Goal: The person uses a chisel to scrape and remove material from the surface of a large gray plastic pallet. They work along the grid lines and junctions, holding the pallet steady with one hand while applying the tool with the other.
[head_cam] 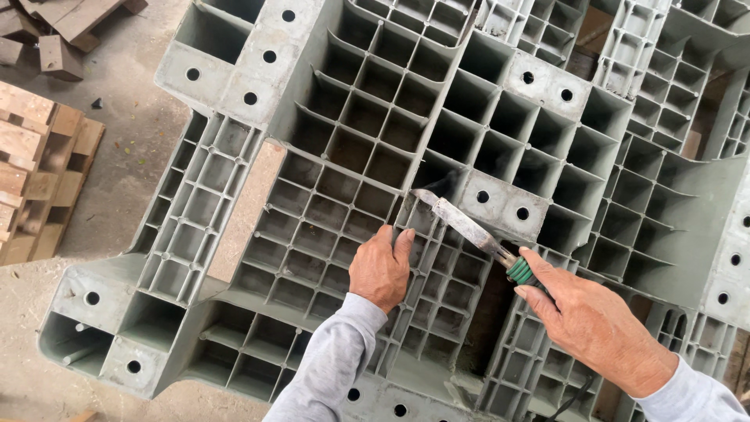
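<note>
A grey plastic pallet (500,148) with a grid of square ribbed cells lies upturned. The left hand (380,268) rests flat on its ribs. The right hand (594,322) grips a green-handled, flat-bladed metal tool (469,227), tip touching a rib. Wooden blocks (35,168) are stacked far left.

- Soft, even daylight; the scene is bright with no harsh glare.
- The deep cells of the grey plastic pallet (484,148) hold dim shadow, darkest in the gap beneath the flat metal blade (461,223).
- Pale concrete floor (125,156) at left looks slightly washed out.
- Focus is sharp across the middle; the right hand (594,324) and left hand (381,270) show crisp detail.
- Straight ribs bow slightly near the edges.
</note>
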